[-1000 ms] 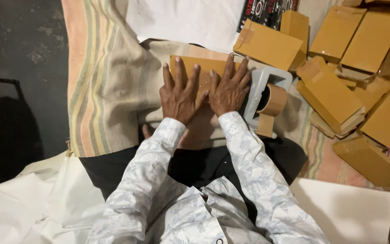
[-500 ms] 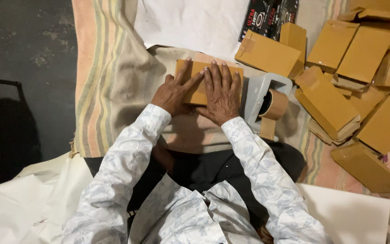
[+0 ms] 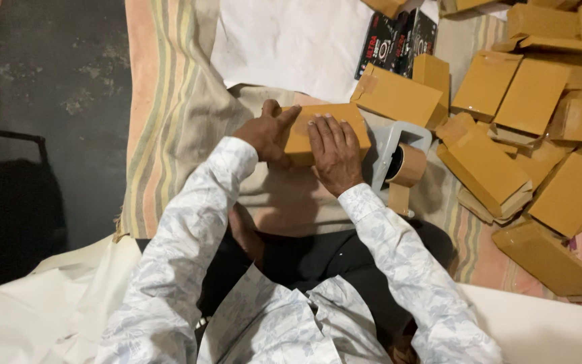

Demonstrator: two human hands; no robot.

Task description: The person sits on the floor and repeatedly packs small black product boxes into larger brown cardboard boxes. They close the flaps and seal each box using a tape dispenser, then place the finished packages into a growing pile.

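Our left hand [image 3: 264, 135] has slid to the brown box's [image 3: 325, 121] side, gripping it, while our right hand [image 3: 335, 155] stays pressed flat on top.

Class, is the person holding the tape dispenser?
No. Both hands, left hand and right hand, rest on the box; the tape dispenser lies beside it.

A small brown cardboard box [image 3: 318, 131] lies on a beige cloth [image 3: 291, 199] in front of the seated person. The left hand [image 3: 266, 133] grips the box's left end, thumb raised over its top edge. The right hand [image 3: 335, 152] lies flat across the box's top, fingers spread. Just right of the box stands a grey tape dispenser [image 3: 399, 158] with a brown roll. Farther right of the box, a heap of similar brown parcels [image 3: 527, 141] lies on a striped mat [image 3: 170, 101].
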